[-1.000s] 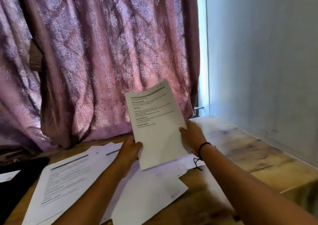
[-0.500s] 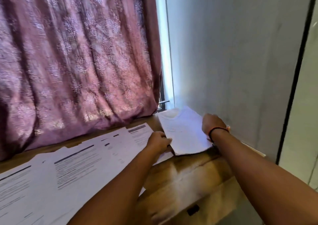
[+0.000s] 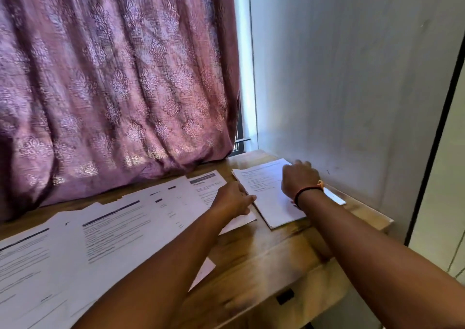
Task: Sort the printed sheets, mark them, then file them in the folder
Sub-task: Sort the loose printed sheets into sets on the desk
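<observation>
— While both hands are at the stack (image 3: 264, 197), which one really has it?
— Neither, by my reading. The right hand (image 3: 299, 180) sits on top, knuckles up, fingers bent down toward the top sheet near its far edge. Whether they pinch paper or only press it, I cannot tell. The left hand (image 3: 232, 199) holds nothing: its fingers (image 3: 250, 199) reach out and touch the stack's long left edge.
— Where does the stack lie?
— Flat on the table (image 3: 264, 253), in the far right corner, just beside the wall (image 3: 352, 102). Its long axis runs far to near, slanting a little rightward as it comes near. The loose sheets (image 3: 113, 240) spread away to the left, and the closest one lies under the left hand, right beside the stack.
— So what does the next move turn on?
— The sorting looks unfinished, so I judge the next sheet comes from the left. The left hand is nearer to those sheets, and the stack lies to its right with its long edge facing that hand. A sheet carried across should keep the same far-to-near lie, or its corners will overhang.
— And the folder?
— Not in view, nor any pen
</observation>
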